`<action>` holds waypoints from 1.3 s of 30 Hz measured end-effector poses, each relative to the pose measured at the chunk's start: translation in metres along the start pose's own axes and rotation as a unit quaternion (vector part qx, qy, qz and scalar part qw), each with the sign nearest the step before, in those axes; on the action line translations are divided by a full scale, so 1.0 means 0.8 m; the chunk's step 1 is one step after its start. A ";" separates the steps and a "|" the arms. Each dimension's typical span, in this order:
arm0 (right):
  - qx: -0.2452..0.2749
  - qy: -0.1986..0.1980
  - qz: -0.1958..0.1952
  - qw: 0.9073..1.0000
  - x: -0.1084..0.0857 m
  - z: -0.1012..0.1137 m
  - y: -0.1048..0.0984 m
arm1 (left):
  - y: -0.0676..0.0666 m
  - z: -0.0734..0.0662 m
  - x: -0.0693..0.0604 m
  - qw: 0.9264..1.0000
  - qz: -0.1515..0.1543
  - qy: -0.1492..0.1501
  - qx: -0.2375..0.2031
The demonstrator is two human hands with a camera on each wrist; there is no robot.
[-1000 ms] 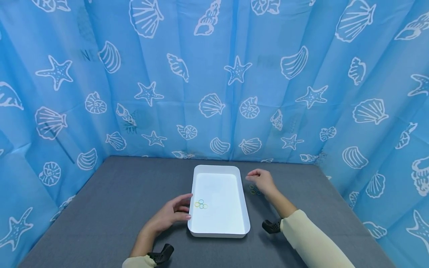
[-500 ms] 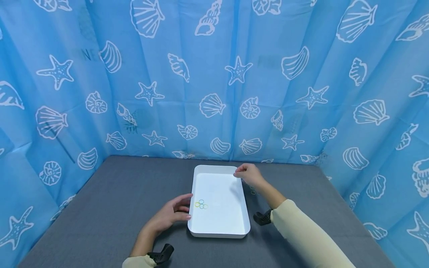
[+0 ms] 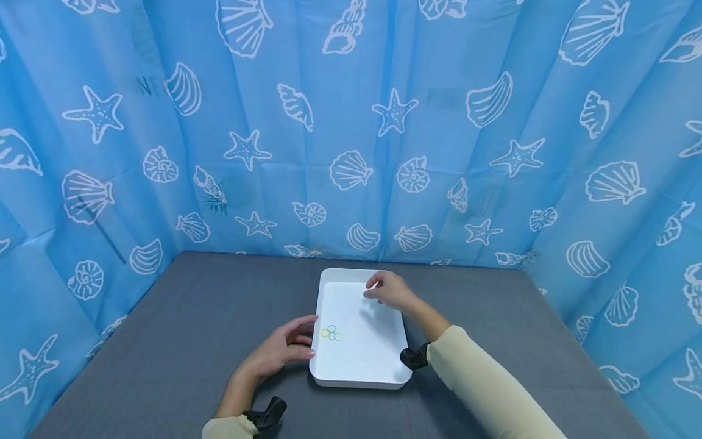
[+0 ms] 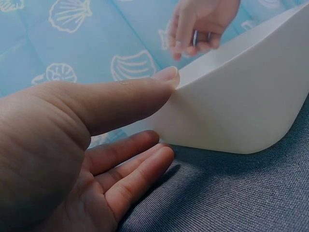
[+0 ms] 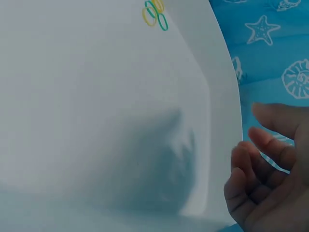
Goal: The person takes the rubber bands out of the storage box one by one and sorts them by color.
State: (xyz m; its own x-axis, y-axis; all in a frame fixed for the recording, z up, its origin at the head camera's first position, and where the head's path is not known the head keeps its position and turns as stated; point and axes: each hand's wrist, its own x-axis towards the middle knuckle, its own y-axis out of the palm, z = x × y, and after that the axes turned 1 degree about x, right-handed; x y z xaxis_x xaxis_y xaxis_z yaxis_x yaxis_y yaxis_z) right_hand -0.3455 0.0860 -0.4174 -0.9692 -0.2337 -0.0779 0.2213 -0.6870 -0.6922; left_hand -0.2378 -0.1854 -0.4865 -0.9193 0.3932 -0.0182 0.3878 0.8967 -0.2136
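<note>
Low in the middle of the head view lies a white tray (image 3: 356,366). Thin yellow and green-blue loops, like small rubber bands (image 3: 331,333), rest together near its left wall; the right wrist view shows those bands (image 5: 158,14) at the top. My left hand (image 3: 280,349) is at the tray's left side. In the left wrist view its thumb touches the rim, with its relaxed fingers beside the outer wall. Over the tray's far right part hovers my right hand (image 3: 392,291). Its fingers are loosely bent, thumb and index fingertips slightly apart, with nothing visible between them (image 5: 270,164).
A dark grey cloth (image 3: 219,305) covers the table under the tray. Blue curtains (image 3: 351,134) with white shells and starfish stand behind and along both sides. Each wrist bears a black mount (image 3: 414,356). My right forearm lies across the tray's right wall.
My right hand has moved left from beside the tray to above its inside. Bands seen on the cloth right of the tray are now hidden by the arm. The left hand stays put.
</note>
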 end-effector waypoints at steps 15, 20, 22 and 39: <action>-0.002 -0.096 0.105 0.990 0.003 0.014 0.034 | -0.001 -0.001 0.001 1.000 0.002 -0.004 -0.001; 0.011 -0.108 0.131 0.985 0.007 0.013 0.047 | -0.002 0.001 0.001 1.000 -0.001 -0.002 0.002; 0.016 -0.113 0.139 0.984 0.009 0.011 0.052 | -0.002 0.001 0.001 1.000 -0.002 -0.003 0.003; -0.029 -0.115 0.205 0.972 0.011 0.014 0.076 | -0.001 0.000 0.000 1.000 0.001 -0.003 0.001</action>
State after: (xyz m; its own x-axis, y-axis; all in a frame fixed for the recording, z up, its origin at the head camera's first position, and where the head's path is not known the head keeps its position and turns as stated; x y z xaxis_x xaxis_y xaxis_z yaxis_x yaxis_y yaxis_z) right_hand -0.3390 0.0345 -0.4519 -0.7501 -0.6310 -0.1981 0.5704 -0.4657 -0.6766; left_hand -0.2384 -0.1861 -0.4862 -0.9187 0.3942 -0.0251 0.3900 0.8951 -0.2159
